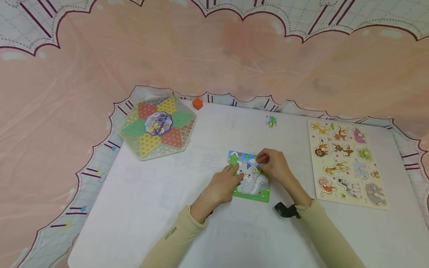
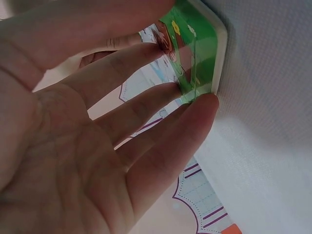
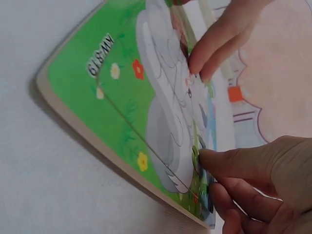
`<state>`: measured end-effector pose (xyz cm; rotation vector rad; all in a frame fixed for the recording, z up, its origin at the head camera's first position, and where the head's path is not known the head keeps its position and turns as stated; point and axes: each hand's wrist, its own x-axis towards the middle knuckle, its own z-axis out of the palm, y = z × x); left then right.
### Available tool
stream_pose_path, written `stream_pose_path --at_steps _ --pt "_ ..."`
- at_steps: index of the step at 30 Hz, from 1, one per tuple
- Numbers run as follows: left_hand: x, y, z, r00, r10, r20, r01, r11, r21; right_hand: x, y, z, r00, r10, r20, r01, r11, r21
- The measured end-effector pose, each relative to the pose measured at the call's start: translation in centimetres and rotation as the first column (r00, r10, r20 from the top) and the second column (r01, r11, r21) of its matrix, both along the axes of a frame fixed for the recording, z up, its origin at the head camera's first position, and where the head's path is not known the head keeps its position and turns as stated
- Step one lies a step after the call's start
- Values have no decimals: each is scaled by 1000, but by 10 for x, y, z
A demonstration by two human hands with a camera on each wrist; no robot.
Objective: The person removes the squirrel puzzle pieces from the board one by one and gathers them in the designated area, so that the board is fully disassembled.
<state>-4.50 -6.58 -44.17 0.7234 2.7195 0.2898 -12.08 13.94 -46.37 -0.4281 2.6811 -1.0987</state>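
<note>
A small jigsaw puzzle [image 1: 251, 189] with a grey-and-white cartoon animal on a green base lies on the white table. My left hand [image 1: 219, 186] rests on its left side, fingers extended over the picture; the left wrist view shows fingertips on the green border [image 2: 207, 53]. At the upper right corner, my right hand [image 1: 277, 165] pinches a puzzle piece between thumb and fingers, mostly hidden by them. In the right wrist view the thumb [image 3: 234, 161] lies against the picture's edge. A loose puzzle piece [image 1: 270, 121] sits farther back.
A hexagonal Chinese checkers board [image 1: 187, 128] in clear wrapping lies at the back left, with an orange cube [image 1: 197, 104] beside it. To the right lies a wooden animal peg puzzle [image 1: 342, 158]. Patterned cloth borders the table [image 1: 140, 208].
</note>
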Motion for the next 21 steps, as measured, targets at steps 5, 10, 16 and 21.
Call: stream_pose_path --at_steps 5,10,16,21 --pt "0 1 0 1000 -5 -2 5 1000 -10 -4 2 1 999 6 41 -6 1000 -8" --pt "1 1 0 1000 -5 -2 5 1000 -9 -6 2 2 997 7 80 -6 1000 -16" --pt "0 1 -2 1000 0 9 0 1000 -9 -6 2 1 987 -15 163 30 995 -92" --pt "-1 1 -3 1000 -2 7 2 1000 -11 -6 1 0 967 -62 249 109 978 -180"
